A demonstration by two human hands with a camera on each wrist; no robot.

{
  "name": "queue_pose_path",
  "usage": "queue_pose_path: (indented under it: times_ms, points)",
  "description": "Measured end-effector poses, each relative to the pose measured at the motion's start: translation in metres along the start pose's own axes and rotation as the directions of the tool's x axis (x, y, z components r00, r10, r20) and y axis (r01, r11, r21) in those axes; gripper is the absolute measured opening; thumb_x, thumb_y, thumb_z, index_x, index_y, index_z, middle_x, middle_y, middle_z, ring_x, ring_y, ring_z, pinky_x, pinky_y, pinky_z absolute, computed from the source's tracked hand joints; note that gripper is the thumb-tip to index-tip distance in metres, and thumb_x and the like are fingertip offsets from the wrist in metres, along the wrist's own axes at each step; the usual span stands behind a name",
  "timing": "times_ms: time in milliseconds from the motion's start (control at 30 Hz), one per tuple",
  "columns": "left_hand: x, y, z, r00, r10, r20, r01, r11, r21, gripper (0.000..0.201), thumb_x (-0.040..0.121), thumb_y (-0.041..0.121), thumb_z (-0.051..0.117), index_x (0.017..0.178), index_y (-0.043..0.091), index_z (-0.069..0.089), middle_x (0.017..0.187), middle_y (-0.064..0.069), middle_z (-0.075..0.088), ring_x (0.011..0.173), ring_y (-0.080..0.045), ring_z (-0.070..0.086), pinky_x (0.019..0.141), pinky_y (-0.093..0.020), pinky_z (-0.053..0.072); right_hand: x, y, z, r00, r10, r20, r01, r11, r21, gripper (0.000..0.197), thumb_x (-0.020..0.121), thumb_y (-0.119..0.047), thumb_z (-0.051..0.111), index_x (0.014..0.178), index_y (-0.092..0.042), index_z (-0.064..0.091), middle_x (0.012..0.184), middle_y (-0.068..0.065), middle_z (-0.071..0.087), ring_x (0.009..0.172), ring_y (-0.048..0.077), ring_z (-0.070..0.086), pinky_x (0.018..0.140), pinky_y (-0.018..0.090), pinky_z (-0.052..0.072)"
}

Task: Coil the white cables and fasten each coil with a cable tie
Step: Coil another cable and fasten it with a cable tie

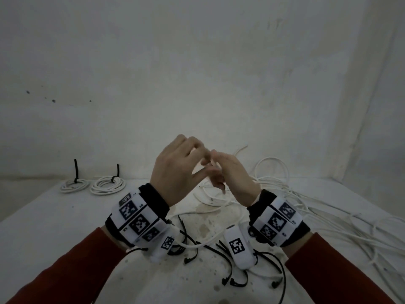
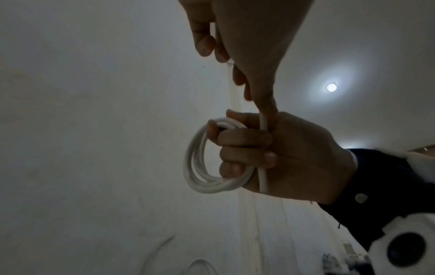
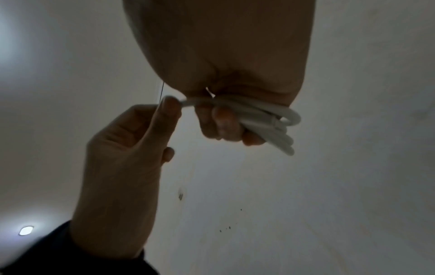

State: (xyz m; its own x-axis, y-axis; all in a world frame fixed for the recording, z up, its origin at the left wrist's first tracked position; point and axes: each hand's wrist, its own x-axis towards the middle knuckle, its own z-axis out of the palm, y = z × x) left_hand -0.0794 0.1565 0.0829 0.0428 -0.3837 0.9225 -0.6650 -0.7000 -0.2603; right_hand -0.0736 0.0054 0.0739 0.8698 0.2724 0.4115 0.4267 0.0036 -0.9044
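**A:** Item — white cable coil [image 2: 200, 167]. Location?

**B:** Raised above the middle of the table [image 1: 43, 216], between both hands. The right hand [image 2: 294, 158] has its fingers curled round the bunched loops. The left hand [image 3: 122, 158] pinches the free tail just beside them, thumb against forefinger.

**A:** Handling?

**B:** Light, by my judgement. Soft but springy — the loops would likely fan out if the fist slackens. The jacket looks smooth, so probably slippery. Best taken where the loops bunch together, and the tie belongs there too.

**A:** Other stock?

**B:** Two tied coils [image 1: 74, 185], far left. Loose white cables [image 1: 328, 216], heaped right. Black cable ties [image 1: 235, 283], scattered near. No tie shows on this coil yet.
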Motion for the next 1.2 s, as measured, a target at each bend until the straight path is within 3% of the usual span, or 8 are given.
queue_pose_path:
  times_ms: [100, 233, 333, 600, 767, 933, 1100, 1200]
  points:
    - [-0.002, 0.001, 0.002, 0.959, -0.265, 0.1, 0.28, 0.938, -0.203, 0.043, 0.091, 0.046, 0.049, 0.107, 0.007, 0.058, 0.108, -0.002, 0.058, 0.097, -0.012, 0.048, 0.086, -0.019, 0.037, -0.005, -0.006, 0.001, 0.995, 0.104, 0.001, -0.103, 0.986, 0.13, 0.066, 0.102, -0.049, 0.018, 0.057, -0.016, 0.054, 0.038, -0.008, 0.029, 0.035, 0.008, 0.02, 0.046, 0.027, 0.012]
    - [-0.007, -0.006, 0.007, 0.749, -0.445, 0.492, 0.656, 0.601, -0.456, 0.043, 0.092, 0.051, 0.043, 0.121, 0.021, 0.051, 0.109, 0.014, 0.063, 0.103, -0.001, 0.056, 0.091, -0.018, 0.038, -0.007, -0.014, 0.0, 0.986, 0.164, 0.004, -0.163, 0.977, 0.135, 0.073, 0.098, -0.058, 0.011, 0.062, -0.008, 0.047, 0.032, -0.006, 0.027, 0.03, 0.009, 0.018, 0.049, 0.029, 0.011]
    - [-0.013, -0.002, 0.01, 0.743, -0.41, 0.529, 0.663, 0.559, -0.497, 0.023, 0.096, 0.034, 0.046, 0.105, 0.017, 0.059, 0.092, 0.01, 0.065, 0.088, -0.004, 0.059, 0.082, -0.02, 0.044, -0.007, -0.018, 0.001, 0.988, 0.122, -0.098, -0.121, 0.993, 0.018, 0.072, 0.1, -0.054, 0.013, 0.059, -0.007, 0.048, 0.034, -0.005, 0.028, 0.029, 0.008, 0.021, 0.04, 0.017, 0.019]
    - [-0.019, 0.016, 0.004, 0.644, -0.442, 0.624, 0.759, 0.271, -0.591, 0.02, 0.094, 0.027, 0.046, 0.094, 0.008, 0.053, 0.067, 0.006, 0.057, 0.066, -0.013, 0.056, 0.076, -0.044, 0.05, -0.008, -0.013, 0.01, 0.888, 0.034, -0.458, -0.033, 0.999, 0.01, 0.029, 0.102, -0.037, 0.034, 0.084, -0.016, 0.041, 0.063, 0.007, 0.047, 0.036, 0.016, 0.038, 0.036, 0.022, 0.032]
    - [-0.021, 0.023, -0.002, 0.629, -0.396, 0.669, 0.764, 0.161, -0.624, 0.027, 0.093, 0.034, 0.053, 0.116, 0.025, 0.043, 0.075, 0.0, 0.052, 0.064, -0.011, 0.053, 0.072, -0.036, 0.053, -0.005, -0.006, 0.012, 0.914, 0.132, -0.384, -0.149, 0.989, -0.016, 0.015, 0.102, -0.03, 0.037, 0.097, -0.018, 0.029, 0.069, 0.008, 0.046, 0.034, 0.015, 0.037, 0.035, 0.021, 0.031]
    - [-0.027, 0.035, 0.008, 0.637, -0.547, 0.543, 0.732, 0.208, -0.649, 0.014, 0.093, 0.035, 0.047, 0.098, 0.023, 0.051, 0.068, 0.008, 0.058, 0.054, -0.009, 0.044, 0.055, -0.029, 0.044, -0.002, -0.007, 0.017, 0.932, 0.181, -0.315, -0.216, 0.973, -0.079, 0.021, 0.102, -0.034, 0.034, 0.103, -0.018, 0.021, 0.062, 0.007, 0.041, 0.033, 0.013, 0.034, 0.035, 0.021, 0.032]
    - [-0.032, 0.035, 0.015, 0.496, -0.736, 0.461, 0.742, 0.083, -0.666, 0.019, 0.097, 0.024, 0.048, 0.081, 0.016, 0.052, 0.058, 0.008, 0.045, 0.047, -0.007, 0.036, 0.048, -0.026, 0.035, -0.008, -0.006, 0.012, 0.971, 0.093, -0.219, -0.094, 0.996, 0.005, 0.021, 0.101, -0.033, 0.041, 0.1, -0.015, 0.032, 0.074, 0.009, 0.051, 0.041, 0.021, 0.049, 0.043, 0.028, 0.042]
    - [-0.034, 0.025, 0.016, 0.418, -0.792, 0.445, 0.718, -0.012, -0.695, 0.022, 0.097, 0.023, 0.048, 0.076, 0.019, 0.049, 0.054, 0.011, 0.041, 0.046, -0.005, 0.032, 0.046, -0.023, 0.033, -0.019, -0.002, 0.002, 0.984, 0.038, -0.172, -0.025, 0.997, 0.079, 0.016, 0.095, -0.015, 0.057, 0.101, -0.001, 0.051, 0.086, 0.01, 0.061, 0.059, 0.027, 0.064, 0.058, 0.032, 0.055]
